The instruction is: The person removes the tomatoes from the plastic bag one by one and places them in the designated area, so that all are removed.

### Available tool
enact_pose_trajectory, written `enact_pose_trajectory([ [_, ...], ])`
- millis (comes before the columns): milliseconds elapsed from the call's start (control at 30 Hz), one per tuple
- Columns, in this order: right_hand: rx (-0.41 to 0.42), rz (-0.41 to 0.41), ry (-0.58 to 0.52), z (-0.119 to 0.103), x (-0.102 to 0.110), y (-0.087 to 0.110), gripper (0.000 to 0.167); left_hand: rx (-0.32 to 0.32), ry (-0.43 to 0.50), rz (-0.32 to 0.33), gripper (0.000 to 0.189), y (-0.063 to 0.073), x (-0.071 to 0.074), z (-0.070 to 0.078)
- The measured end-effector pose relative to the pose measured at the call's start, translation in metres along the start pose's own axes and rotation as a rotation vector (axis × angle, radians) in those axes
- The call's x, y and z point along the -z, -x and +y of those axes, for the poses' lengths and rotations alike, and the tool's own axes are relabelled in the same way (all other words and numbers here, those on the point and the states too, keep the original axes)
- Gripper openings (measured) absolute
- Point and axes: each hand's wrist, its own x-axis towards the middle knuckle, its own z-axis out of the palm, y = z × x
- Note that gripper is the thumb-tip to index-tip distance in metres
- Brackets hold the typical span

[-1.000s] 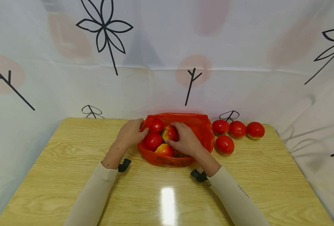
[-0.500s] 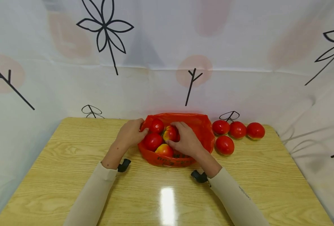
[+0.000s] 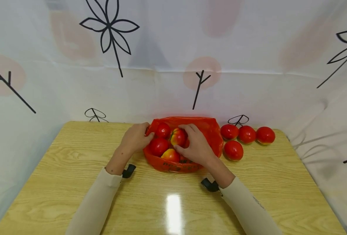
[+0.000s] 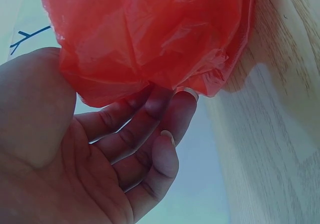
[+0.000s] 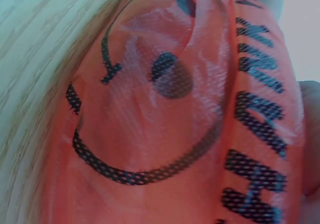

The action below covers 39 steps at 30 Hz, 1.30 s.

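So, pinched: red/yel fruit (image 3: 177,137) btwn R fingers (image 3: 187,129), bag edge (image 4: 112,86) btwn L fingers (image 4: 127,135).

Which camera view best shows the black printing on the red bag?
The right wrist view: the black printing appears close up and large there. The head view shows only small, partial lettering along the front of the red bag; the left wrist view shows plain red plastic, no printing visible.

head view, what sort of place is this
Probably a makeshift indoor recording spot: a wood-grain table in front of a flower-patterned backdrop, and small black devices worn near both wrists.
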Motion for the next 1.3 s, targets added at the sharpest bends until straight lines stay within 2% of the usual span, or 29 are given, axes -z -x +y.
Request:
enact_pose_trajectory([
  [600,0.086,0.106,-0.038,-0.006,0.016,0.024,0.069,0.006,-0.002,0.0,0.018,0.0,0.0,0.0],
  [867,0.101,0.18,-0.073,-0.007,0.022,0.036,0.07,0.005,-0.002,-0.006,0.019,-0.001,-0.001,0.0],
  [1300,0.095,0.238,-0.111,-0.002,0.033,0.051,0.068,-0.003,-0.001,-0.007,0.019,0.0,0.0,0.0],
])
